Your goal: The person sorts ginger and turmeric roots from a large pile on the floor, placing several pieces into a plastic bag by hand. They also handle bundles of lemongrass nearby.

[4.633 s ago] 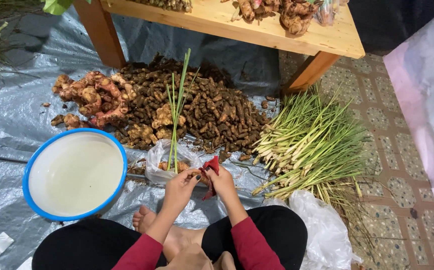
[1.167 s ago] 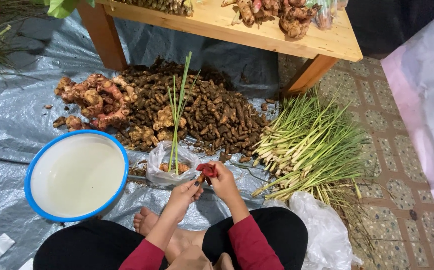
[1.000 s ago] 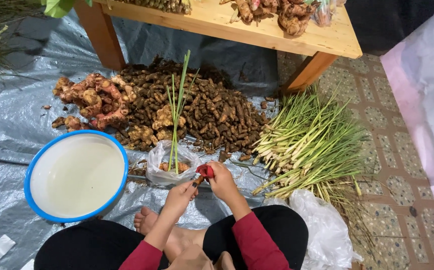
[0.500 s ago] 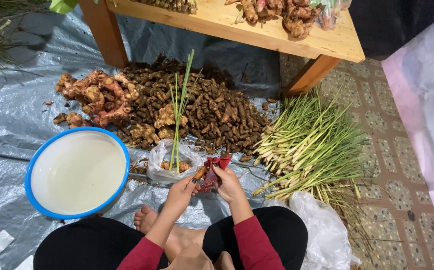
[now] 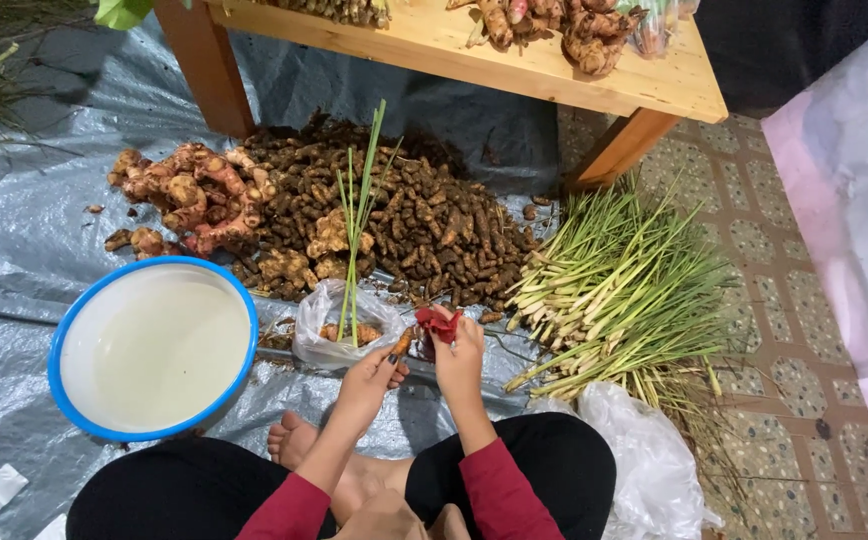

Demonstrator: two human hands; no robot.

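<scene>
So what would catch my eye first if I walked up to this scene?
Probably the big pile of brown turmeric roots on the grey tarp, with lemongrass stalks heaped to its right. Then the blue-rimmed white basin at left, beside the hands holding a small root and red cloth.

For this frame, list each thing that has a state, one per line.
left hand: pinching a small orange root
right hand: gripping a red item
clear bag: open, green stalks upright inside
blue-rimmed basin: upright, holds pale liquid
lemongrass bundle: lying loose on tarp
</scene>
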